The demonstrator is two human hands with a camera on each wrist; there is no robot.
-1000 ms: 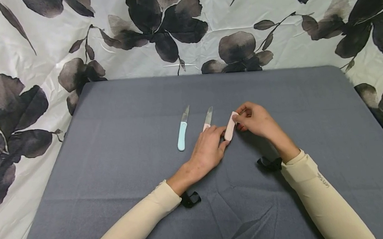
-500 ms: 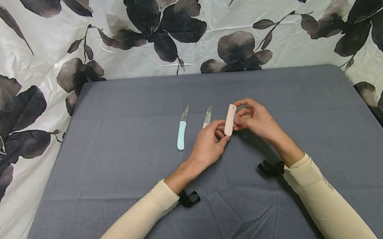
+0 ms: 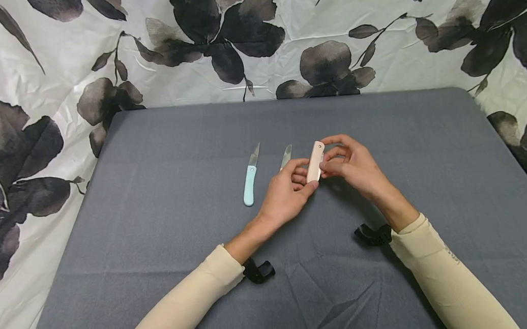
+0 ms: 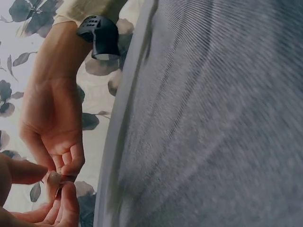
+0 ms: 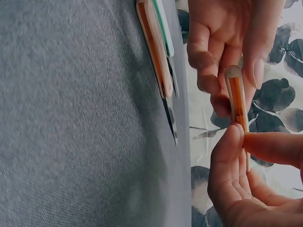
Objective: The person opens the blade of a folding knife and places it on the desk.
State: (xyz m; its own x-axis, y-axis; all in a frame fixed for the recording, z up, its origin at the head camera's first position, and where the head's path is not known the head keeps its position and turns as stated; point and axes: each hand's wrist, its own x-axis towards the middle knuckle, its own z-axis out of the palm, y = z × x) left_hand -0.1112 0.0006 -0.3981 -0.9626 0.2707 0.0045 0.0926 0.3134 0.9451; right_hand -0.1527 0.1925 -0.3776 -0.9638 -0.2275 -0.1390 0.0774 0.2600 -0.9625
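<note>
Both hands hold a pale pink folding knife above the table, its blade mostly folded into the handle. My left hand grips the lower end between thumb and fingers. From the other side, the thumb and fingers of my right hand pinch it along the slot; in the right wrist view the handle's slot looks orange inside. To the left lies a light blue knife with its blade out. Between it and the hands lies another pink knife, blade out, its handle hidden behind my left hand in the head view.
Grey cloth covers the table, with creases near the front. A white floral sheet hangs or lies beyond its back edge. Black wrist mounts sit under both wrists.
The held folding knife has risen slightly and moved away from the person, turning more upright. My right fingers have shifted from its top end down to its side. The lying knives have stayed put.
</note>
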